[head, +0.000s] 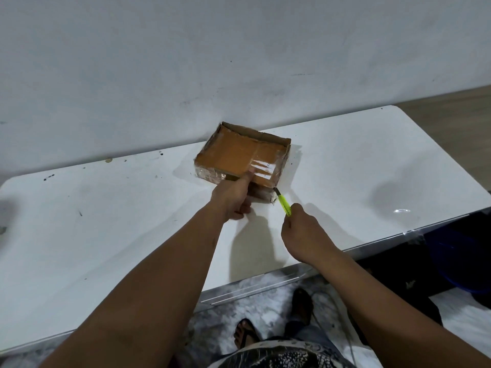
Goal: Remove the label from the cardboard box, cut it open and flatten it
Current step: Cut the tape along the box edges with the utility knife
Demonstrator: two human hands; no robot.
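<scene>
cardboard box point(240, 152): shallow, brown, wrapped in glossy clear tape, remnant of white label under tape at near right, on white table point(345, 166) against the wall | left hand point(233, 197): thumb on top, fingers curled on near side, grasping the box | right hand point(303, 232): clenched around yellow-green utility knife point(283, 203), blade tip at box's near right corner

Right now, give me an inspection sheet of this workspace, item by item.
Surface: white table, dark specks and smudges.
Job's things: taped cardboard box by the wall; yellow-green cutter, blade at the box's near right corner.
Clutter: nothing seen beyond the specks.
Hands: left hand steadies the box's near edge; right hand grips the cutter.
Cables: white cord on the floor.
Surroundings: marked white wall; blue tub at right.
</scene>
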